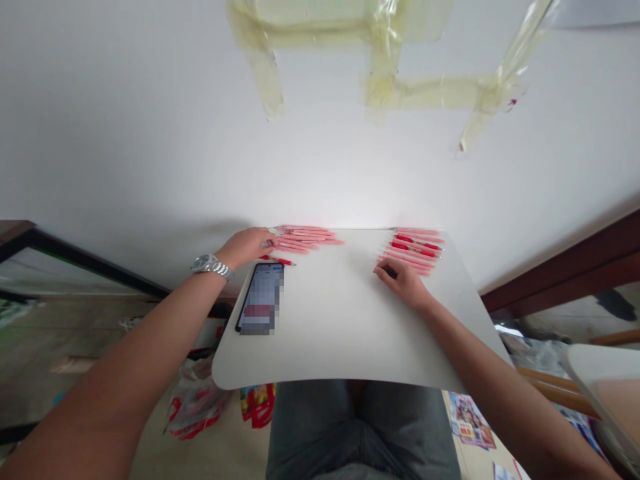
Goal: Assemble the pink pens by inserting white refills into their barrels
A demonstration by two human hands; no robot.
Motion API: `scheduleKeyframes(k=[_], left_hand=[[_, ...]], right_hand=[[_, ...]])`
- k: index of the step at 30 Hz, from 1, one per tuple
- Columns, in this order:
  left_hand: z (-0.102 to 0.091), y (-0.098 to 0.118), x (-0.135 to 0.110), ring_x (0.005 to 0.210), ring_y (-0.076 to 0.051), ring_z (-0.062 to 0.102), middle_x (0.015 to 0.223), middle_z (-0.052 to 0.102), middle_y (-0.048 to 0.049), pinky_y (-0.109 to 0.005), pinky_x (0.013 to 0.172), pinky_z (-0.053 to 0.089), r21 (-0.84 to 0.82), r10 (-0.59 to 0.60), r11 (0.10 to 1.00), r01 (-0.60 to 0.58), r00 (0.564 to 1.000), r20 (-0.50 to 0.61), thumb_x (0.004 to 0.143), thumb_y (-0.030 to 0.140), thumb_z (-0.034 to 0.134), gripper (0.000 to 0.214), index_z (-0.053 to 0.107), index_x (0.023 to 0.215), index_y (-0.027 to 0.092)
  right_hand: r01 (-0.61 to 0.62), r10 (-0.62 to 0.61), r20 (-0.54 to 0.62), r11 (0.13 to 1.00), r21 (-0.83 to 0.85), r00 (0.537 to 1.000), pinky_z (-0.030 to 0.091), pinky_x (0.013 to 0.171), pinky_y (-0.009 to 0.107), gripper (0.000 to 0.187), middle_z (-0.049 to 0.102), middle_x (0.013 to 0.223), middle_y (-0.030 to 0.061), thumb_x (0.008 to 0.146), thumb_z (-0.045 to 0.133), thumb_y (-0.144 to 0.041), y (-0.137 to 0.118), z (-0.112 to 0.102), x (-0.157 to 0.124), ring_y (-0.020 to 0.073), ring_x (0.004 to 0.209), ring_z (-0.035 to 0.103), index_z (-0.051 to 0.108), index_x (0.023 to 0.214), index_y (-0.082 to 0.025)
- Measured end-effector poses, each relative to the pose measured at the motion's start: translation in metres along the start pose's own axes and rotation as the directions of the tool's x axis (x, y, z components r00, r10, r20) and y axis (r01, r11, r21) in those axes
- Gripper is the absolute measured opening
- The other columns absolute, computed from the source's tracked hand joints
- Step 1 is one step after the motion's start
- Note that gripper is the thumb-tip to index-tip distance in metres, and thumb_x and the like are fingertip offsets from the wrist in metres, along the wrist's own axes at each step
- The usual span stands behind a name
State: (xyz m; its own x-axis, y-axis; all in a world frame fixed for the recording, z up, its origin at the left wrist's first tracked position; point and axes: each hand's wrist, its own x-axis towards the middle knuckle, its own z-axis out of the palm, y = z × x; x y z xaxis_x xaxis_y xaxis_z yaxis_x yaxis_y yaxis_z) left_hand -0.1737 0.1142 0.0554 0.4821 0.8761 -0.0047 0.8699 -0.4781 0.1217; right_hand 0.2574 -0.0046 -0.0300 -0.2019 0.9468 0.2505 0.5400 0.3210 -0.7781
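Observation:
Pink pens [305, 235] lie in a loose bunch at the far left of the white table [330, 320]. My left hand [249, 245], with a metal watch at its wrist, has its fingers drawn together at the near ends of these pens; whether it grips one is hidden. A red pen [280, 260] lies just below that hand. Over on the right, pink pens [413, 261] and a few red ones [417, 247] form a row, roughly side by side. My right hand [403, 281] rests at the row's lower edge, fingers curled, their contents unclear.
A phone [260, 297] with its screen lit lies at the table's left side. The wall [320, 153] stands directly behind the table, with yellowed tape [435, 92] on it. Bags [195, 400] sit on the floor at the left. A dark wooden beam [565, 267] runs at the right.

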Motion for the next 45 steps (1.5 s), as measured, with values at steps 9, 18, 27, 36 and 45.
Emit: scheduleKeyframes(k=[9,18,27,36,45], left_hand=[[-0.011,0.001,-0.002,0.093,-0.023,0.069,0.104,0.077,-0.0046,-0.028,0.078,0.047,-0.048,0.038,0.998,-0.041,0.997,-0.065,0.090,0.053,0.058,0.033,0.080,0.098,0.029],[-0.026,0.048,-0.012,0.097,-0.024,0.072,0.113,0.079,-0.0051,-0.033,0.088,0.054,-0.279,-0.006,0.959,-0.057,0.976,-0.220,0.093,0.052,0.063,0.035,0.080,0.109,0.026],[0.015,0.120,0.000,0.083,-0.023,0.072,0.091,0.080,-0.0034,-0.034,0.076,0.058,-0.601,0.012,0.786,-0.143,0.976,-0.217,0.089,0.046,0.068,0.027,0.079,0.093,0.022],[0.050,0.156,0.016,0.083,-0.021,0.073,0.082,0.077,-0.0040,-0.033,0.080,0.056,-0.758,0.052,0.634,-0.153,0.986,-0.156,0.091,0.035,0.065,0.022,0.074,0.078,0.020],[0.075,0.195,0.022,0.084,-0.019,0.072,0.085,0.076,-0.0059,-0.032,0.086,0.059,-0.924,0.005,0.361,-0.127,0.991,-0.134,0.091,0.040,0.071,0.024,0.076,0.091,0.017]], right_hand=[[-0.003,0.003,-0.001,1.000,0.002,1.000,0.043,0.065,0.031,0.029,0.066,0.081,0.0029,0.100,0.056,-0.046,-0.003,-0.001,0.000,0.0179,0.072,0.056,0.065,0.090,-0.020],[-0.010,0.010,0.000,1.000,0.000,1.000,0.043,0.066,0.031,0.028,0.068,0.083,0.0041,0.099,0.057,-0.045,-0.004,-0.002,0.000,0.0188,0.073,0.056,0.066,0.089,-0.020],[-0.020,0.020,-0.004,1.000,-0.017,1.000,0.044,0.066,0.031,0.030,0.067,0.081,0.0035,0.099,0.057,-0.047,-0.003,-0.002,0.001,0.0181,0.071,0.055,0.067,0.090,-0.020],[-0.033,0.033,-0.006,0.999,-0.021,0.999,0.046,0.067,0.031,0.029,0.069,0.085,0.0047,0.099,0.057,-0.046,-0.006,-0.002,0.000,0.0191,0.074,0.057,0.067,0.090,-0.021],[-0.028,0.028,-0.011,0.999,-0.034,1.000,0.042,0.064,0.031,0.031,0.065,0.079,0.0027,0.100,0.057,-0.048,-0.009,-0.002,0.000,0.0176,0.070,0.053,0.065,0.088,-0.020]])
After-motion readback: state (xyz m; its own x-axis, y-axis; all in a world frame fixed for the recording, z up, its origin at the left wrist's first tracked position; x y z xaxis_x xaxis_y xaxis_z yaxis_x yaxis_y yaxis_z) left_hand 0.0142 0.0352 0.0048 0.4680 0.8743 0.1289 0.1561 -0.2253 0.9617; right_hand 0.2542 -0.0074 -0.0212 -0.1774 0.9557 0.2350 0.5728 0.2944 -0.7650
